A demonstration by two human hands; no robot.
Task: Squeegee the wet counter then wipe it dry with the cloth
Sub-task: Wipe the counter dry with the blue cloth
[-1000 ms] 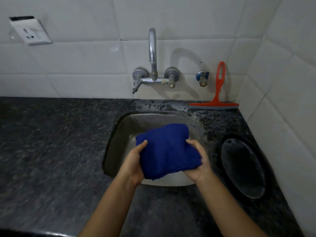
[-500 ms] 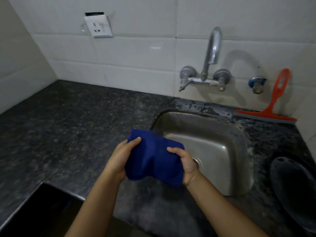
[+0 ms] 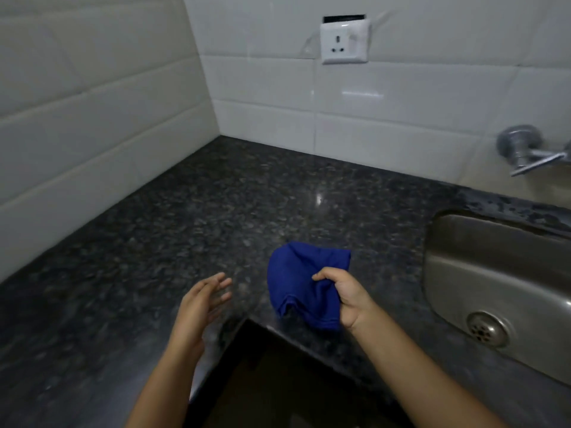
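Note:
A bunched blue cloth (image 3: 296,282) hangs from my right hand (image 3: 346,296), which grips its right side just above the dark speckled granite counter (image 3: 241,211), near the counter's inner front corner. My left hand (image 3: 200,307) floats open to the left of the cloth, fingers spread and slightly blurred, touching nothing. The squeegee is out of view.
A steel sink (image 3: 500,279) with a drain sits at the right. A tap valve (image 3: 522,148) sticks out of the white tiled wall (image 3: 370,112) above it. A white socket (image 3: 344,41) is on the back wall. The counter turns an L-corner at the left wall.
My left hand has let go of the cloth and opened. The cloth moved left, from over the sink to over the counter, held by the right hand alone. The view swung left.

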